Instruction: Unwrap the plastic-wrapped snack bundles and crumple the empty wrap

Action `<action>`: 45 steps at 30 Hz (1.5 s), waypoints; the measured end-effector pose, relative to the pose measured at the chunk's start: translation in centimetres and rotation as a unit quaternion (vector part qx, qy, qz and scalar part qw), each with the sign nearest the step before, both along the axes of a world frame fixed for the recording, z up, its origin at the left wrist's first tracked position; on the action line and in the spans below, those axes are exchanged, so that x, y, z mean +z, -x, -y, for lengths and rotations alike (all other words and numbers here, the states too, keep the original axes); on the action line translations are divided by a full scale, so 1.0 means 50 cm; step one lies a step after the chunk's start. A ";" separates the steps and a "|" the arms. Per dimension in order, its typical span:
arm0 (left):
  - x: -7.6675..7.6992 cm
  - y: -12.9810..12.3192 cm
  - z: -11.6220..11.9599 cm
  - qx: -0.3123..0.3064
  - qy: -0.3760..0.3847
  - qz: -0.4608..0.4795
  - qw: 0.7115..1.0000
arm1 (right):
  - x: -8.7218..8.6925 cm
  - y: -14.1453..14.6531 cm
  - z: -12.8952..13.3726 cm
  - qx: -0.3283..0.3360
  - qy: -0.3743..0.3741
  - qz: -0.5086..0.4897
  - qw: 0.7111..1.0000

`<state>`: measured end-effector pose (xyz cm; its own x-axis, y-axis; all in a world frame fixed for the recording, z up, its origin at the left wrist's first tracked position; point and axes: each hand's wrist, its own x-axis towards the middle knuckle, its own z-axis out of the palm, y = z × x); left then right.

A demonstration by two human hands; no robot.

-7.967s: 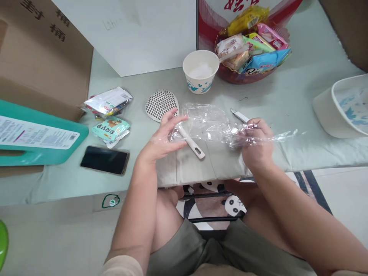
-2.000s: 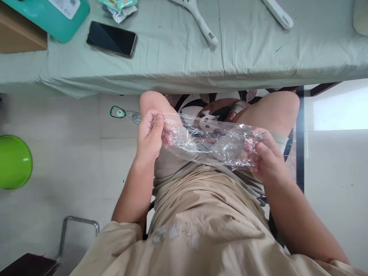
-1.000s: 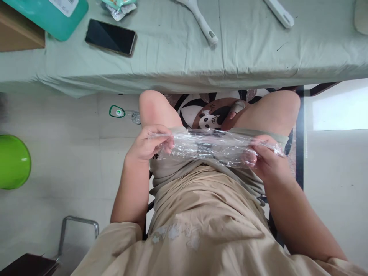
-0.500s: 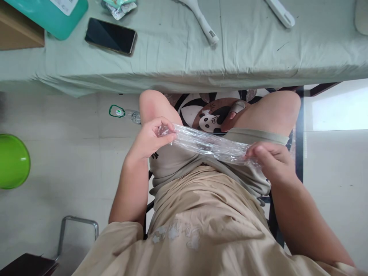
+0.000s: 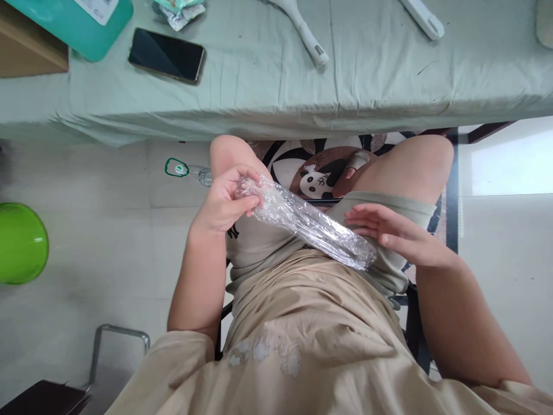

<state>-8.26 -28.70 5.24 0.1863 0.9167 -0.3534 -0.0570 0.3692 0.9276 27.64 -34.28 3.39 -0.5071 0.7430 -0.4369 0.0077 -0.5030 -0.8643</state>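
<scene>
A length of clear, crinkled plastic wrap (image 5: pixel 311 222) stretches diagonally above my lap, shiny and gathered into folds. My left hand (image 5: pixel 228 199) pinches its upper left end between thumb and fingers. The other end hangs loose, low and to the right, over my shorts (image 5: pixel 389 202). Just right of that loose end, my right hand (image 5: pixel 391 230) is held apart from the plastic, its fingers stretched out and the thumb spread, with nothing in it.
On the cloth-covered table (image 5: pixel 242 98) ahead lie a phone (image 5: pixel 167 56), small packets (image 5: pixel 179 12), a white handle (image 5: pixel 305 34), another white handle (image 5: pixel 425 20), a teal container (image 5: pixel 93 29) and a cardboard box (image 5: pixel 30 46). A green bin (image 5: pixel 21 243) and a plastic bottle (image 5: pixel 201 174) are at floor level.
My right hand has let go of the plastic wrap and opened. The wrap's right end has dropped down and toward my body. My left hand keeps its pinch, slightly higher than before.
</scene>
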 end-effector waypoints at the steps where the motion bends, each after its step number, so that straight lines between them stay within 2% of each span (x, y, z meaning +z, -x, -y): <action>1: 0.000 -0.007 -0.007 -0.020 0.000 0.011 1.000 | -0.004 0.009 -0.006 -0.010 -0.004 -0.019 1.000; 4: -0.001 -0.028 -0.030 -0.080 -0.028 0.043 0.995 | -0.013 0.060 -0.022 0.006 -0.016 -0.059 0.998; 6: 0.002 -0.040 -0.045 -0.104 -0.053 0.055 0.992 | -0.017 0.098 -0.026 0.066 -0.006 -0.075 0.995; 9: 0.018 -0.047 -0.069 -0.083 -0.071 0.033 0.994 | -0.021 0.130 -0.020 0.175 0.019 -0.070 0.982; 11: 0.028 -0.045 -0.087 -0.047 -0.068 -0.001 0.997 | -0.020 0.134 -0.011 0.212 0.014 -0.048 0.976; 13: 0.031 -0.043 -0.107 -0.024 -0.082 -0.019 0.996 | -0.017 0.130 0.000 0.217 -0.006 -0.024 0.976; 16: 0.016 -0.044 -0.132 -0.012 -0.114 -0.055 0.992 | -0.004 0.124 0.015 0.193 -0.044 -0.011 0.980; 20: -0.027 -0.068 -0.149 0.036 -0.119 -0.123 0.985 | 0.023 0.124 0.026 0.144 -0.123 -0.031 0.981; 23: -0.065 -0.100 -0.157 0.043 -0.133 -0.133 0.981 | 0.045 0.120 0.031 0.136 -0.128 -0.025 0.982; 25: -0.085 -0.121 -0.158 0.015 -0.142 -0.138 0.980 | 0.056 0.115 0.035 0.132 -0.125 -0.030 0.983; 27: -0.091 -0.136 -0.150 -0.012 -0.160 -0.156 0.975 | 0.064 0.112 0.041 0.127 -0.123 -0.047 0.983; 30: -0.067 -0.143 -0.112 -0.025 -0.223 -0.149 0.963 | 0.067 0.111 0.052 0.075 -0.085 -0.052 0.992; 31: -0.054 -0.142 -0.093 -0.057 -0.238 -0.111 0.963 | 0.066 0.112 0.056 0.042 -0.065 -0.050 0.996; 32: -0.042 -0.140 -0.075 -0.124 -0.246 -0.071 0.959 | 0.064 0.114 0.060 0.004 -0.043 -0.050 0.998; 34: -0.024 -0.138 -0.040 -0.283 -0.233 -0.023 0.930 | 0.060 0.118 0.064 -0.063 -0.002 -0.064 0.996; 35: -0.021 -0.139 -0.025 -0.339 -0.224 -0.027 0.913 | 0.058 0.121 0.065 -0.088 0.015 -0.078 0.993; 37: -0.027 -0.147 -0.005 -0.394 -0.208 -0.075 0.892 | 0.056 0.127 0.063 -0.120 0.042 -0.115 0.985; 39: -0.045 -0.162 0.005 -0.403 -0.203 -0.135 0.882 | 0.057 0.133 0.059 -0.130 0.049 -0.155 0.978; 41: -0.066 -0.178 0.006 -0.383 -0.212 -0.180 0.881 | 0.060 0.138 0.056 -0.133 0.038 -0.193 0.971; 43: -0.079 -0.189 0.001 -0.358 -0.229 -0.200 0.883 | 0.069 0.140 0.056 -0.117 0.021 -0.231 0.966; 45: -0.082 -0.194 -0.006 -0.361 -0.236 -0.190 0.882 | 0.082 0.141 0.056 -0.090 0.007 -0.274 0.958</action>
<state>1.44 -28.42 1.13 0.7323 0.6692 -0.1263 0.3825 -0.2506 0.8893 20.57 -37.07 7.48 -0.5278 0.8355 -0.1526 -0.5324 -0.4655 -0.7070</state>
